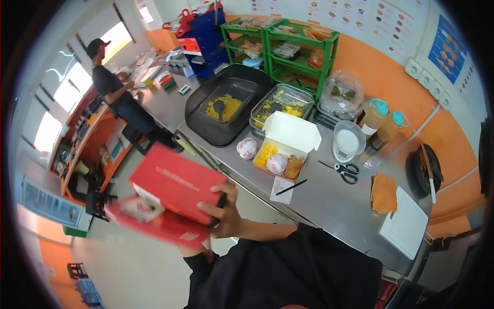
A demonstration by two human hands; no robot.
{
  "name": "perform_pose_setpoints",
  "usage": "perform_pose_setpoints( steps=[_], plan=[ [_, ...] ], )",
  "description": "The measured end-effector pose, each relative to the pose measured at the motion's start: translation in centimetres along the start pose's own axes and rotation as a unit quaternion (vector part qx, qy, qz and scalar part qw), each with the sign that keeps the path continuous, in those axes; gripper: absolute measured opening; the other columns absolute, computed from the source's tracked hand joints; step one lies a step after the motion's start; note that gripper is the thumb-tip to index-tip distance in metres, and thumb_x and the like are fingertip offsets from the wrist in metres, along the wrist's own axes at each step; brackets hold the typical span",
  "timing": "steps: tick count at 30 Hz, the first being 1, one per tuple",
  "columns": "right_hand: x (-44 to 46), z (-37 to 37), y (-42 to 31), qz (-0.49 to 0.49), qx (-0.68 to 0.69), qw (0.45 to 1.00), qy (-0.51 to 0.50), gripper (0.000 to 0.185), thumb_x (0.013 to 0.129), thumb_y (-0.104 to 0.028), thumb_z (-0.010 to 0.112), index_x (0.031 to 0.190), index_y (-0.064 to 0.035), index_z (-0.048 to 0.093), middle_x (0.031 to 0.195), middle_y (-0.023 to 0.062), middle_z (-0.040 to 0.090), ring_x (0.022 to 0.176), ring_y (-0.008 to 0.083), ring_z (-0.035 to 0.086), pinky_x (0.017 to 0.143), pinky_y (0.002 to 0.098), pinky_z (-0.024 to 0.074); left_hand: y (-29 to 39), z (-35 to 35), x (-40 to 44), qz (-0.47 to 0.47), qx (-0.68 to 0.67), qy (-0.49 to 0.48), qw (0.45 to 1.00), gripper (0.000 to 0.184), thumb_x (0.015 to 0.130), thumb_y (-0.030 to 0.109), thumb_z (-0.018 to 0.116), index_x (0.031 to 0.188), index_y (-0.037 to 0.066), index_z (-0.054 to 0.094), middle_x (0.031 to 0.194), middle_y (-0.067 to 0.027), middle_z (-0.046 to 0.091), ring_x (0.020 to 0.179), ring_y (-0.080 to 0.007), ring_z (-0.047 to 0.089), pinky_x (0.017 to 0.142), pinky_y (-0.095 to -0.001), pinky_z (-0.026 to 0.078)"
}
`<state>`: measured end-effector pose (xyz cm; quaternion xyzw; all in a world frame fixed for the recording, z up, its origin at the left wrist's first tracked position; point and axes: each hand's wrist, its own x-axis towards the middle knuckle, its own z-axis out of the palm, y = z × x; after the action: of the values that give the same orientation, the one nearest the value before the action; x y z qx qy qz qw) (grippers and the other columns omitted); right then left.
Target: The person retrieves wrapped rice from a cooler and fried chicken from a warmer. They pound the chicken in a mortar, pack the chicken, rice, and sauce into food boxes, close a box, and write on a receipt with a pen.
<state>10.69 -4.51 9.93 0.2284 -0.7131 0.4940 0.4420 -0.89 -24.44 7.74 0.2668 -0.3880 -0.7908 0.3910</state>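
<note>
A red cardboard box [177,180] with pale printing is held up left of the counter, its lower part blurred by motion. My right hand [227,208] grips its right side, fingers bent over the edge beside a dark strip I cannot make out. My left hand is hidden behind the box; only the wrist [191,251] shows below it. On the counter, an open white box [293,131] contains yellow food [266,153], a wrapped round item [277,164] and a fried piece [294,167]. Another wrapped item [247,148] sits beside it.
A receipt [282,189] and black pen [291,187] lie before the white box. Right of it are a scale [342,154], scissors [346,173], orange cloth [384,193] and cutting board [405,222]. A black pan [193,118] stands behind; another person [116,87] stands far left.
</note>
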Motion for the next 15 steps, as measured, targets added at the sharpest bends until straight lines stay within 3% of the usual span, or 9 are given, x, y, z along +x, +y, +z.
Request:
perform_pose_setpoints(
  steps=[1, 3, 6, 7, 9, 11, 12, 14, 15],
  plan=[
    [-0.1, -0.1, 0.2, -0.015, -0.020, 0.996, 0.088, 0.073, 0.055, -0.017, 0.074, 0.124, -0.0224, 0.051, 0.123, 0.0166, 0.035, 0.114, 0.0398, 0.032, 0.098, 0.0525, 0.0270, -0.2, 1.4, -0.4, -0.034, 0.018, -0.026, 0.999, 0.032, 0.092, 0.029, 0.050, 0.117, 0.008, 0.048, 0.110, -0.0074, 0.056, 0.085, -0.0182, 0.059, 0.073, -0.0329, 0.051],
    [0.0, -0.8, 1.7, 0.144, 0.012, 0.971, -0.189, 0.075, 0.055, -0.016, 0.076, 0.125, -0.0241, 0.049, 0.126, 0.0148, 0.034, 0.115, 0.0379, 0.035, 0.100, 0.0487, 0.0272, -1.0, 4.3, -2.2, -0.097, 0.055, -0.091, 0.990, 0.032, 0.093, 0.029, 0.049, 0.117, 0.007, 0.048, 0.108, -0.0078, 0.057, 0.087, -0.0186, 0.060, 0.075, -0.0330, 0.052],
    [-0.7, -4.8, 3.7, 0.212, 0.069, 0.975, 0.015, 0.073, 0.066, -0.018, 0.081, 0.127, -0.0114, 0.042, 0.115, 0.0097, 0.047, 0.107, 0.0227, 0.047, 0.092, 0.0373, 0.0396, -2.8, 6.9, -7.4, -0.170, 0.144, -0.228, 0.948, 0.032, 0.094, 0.030, 0.048, 0.116, 0.007, 0.049, 0.105, -0.0084, 0.058, 0.089, -0.0190, 0.061, 0.078, -0.0332, 0.053],
    [-3.7, -7.0, 4.3, 0.374, 0.119, 0.919, 0.038, 0.068, 0.072, -0.013, 0.076, 0.129, -0.0088, 0.039, 0.112, 0.0068, 0.048, 0.095, 0.0159, 0.052, 0.079, 0.0312, 0.0467, -3.7, 7.1, -9.9, -0.190, 0.175, -0.297, 0.919, 0.032, 0.094, 0.030, 0.047, 0.116, 0.006, 0.049, 0.104, -0.0086, 0.058, 0.090, -0.0192, 0.061, 0.079, -0.0332, 0.053],
    [-10.9, -13.1, 5.1, 0.451, 0.019, 0.887, 0.095, 0.059, 0.085, -0.020, 0.057, 0.135, -0.0041, 0.031, 0.124, 0.0110, 0.043, 0.109, 0.0202, 0.045, 0.092, 0.0349, 0.0382, -6.8, 6.0, -13.9, -0.220, 0.169, -0.539, 0.795, 0.025, 0.094, 0.023, 0.049, 0.114, 0.007, 0.050, 0.104, -0.0065, 0.059, 0.088, -0.0164, 0.060, 0.077, -0.0317, 0.052],
    [-20.4, -20.4, 3.8, 0.442, -0.200, 0.867, 0.113, 0.055, 0.097, -0.028, 0.037, 0.142, 0.0006, 0.023, 0.136, 0.0151, 0.038, 0.124, 0.0246, 0.038, 0.105, 0.0385, 0.0296, -7.8, 6.6, -18.2, -0.308, 0.231, -0.632, 0.673, 0.022, 0.091, 0.020, 0.055, 0.109, 0.009, 0.054, 0.103, -0.0047, 0.059, 0.087, -0.0171, 0.060, 0.075, -0.0336, 0.052],
    [-22.5, -23.8, 1.0, 0.539, -0.037, 0.808, 0.236, 0.054, 0.101, -0.033, 0.024, 0.139, 0.0040, 0.029, 0.139, 0.0159, 0.035, 0.132, 0.0259, 0.030, 0.110, 0.0385, 0.0218, -9.1, 6.6, -19.5, -0.313, 0.233, -0.630, 0.672, 0.022, 0.091, 0.020, 0.055, 0.109, 0.009, 0.054, 0.103, -0.0047, 0.059, 0.087, -0.0171, 0.060, 0.075, -0.0336, 0.052],
    [-27.6, -30.0, -6.1, 0.626, -0.053, 0.674, 0.389, 0.054, 0.101, -0.037, 0.030, 0.136, 0.0038, 0.035, 0.136, 0.0145, 0.042, 0.127, 0.0225, 0.039, 0.108, 0.0332, 0.0271, -12.1, 6.4, -21.2, -0.124, 0.201, -0.720, 0.653, 0.032, 0.084, 0.022, 0.066, 0.109, 0.005, 0.055, 0.094, -0.0096, 0.062, 0.089, -0.0223, 0.060, 0.078, -0.0347, 0.048],
    [-25.9, -30.0, -8.0, 0.619, -0.135, 0.646, 0.427, 0.054, 0.101, -0.037, 0.030, 0.134, 0.0041, 0.038, 0.132, 0.0141, 0.045, 0.124, 0.0222, 0.042, 0.106, 0.0339, 0.0288, -13.0, 6.8, -21.7, -0.129, 0.206, -0.717, 0.653, 0.032, 0.084, 0.022, 0.066, 0.109, 0.005, 0.055, 0.094, -0.0096, 0.062, 0.089, -0.0223, 0.060, 0.078, -0.0347, 0.048]
  ],
)
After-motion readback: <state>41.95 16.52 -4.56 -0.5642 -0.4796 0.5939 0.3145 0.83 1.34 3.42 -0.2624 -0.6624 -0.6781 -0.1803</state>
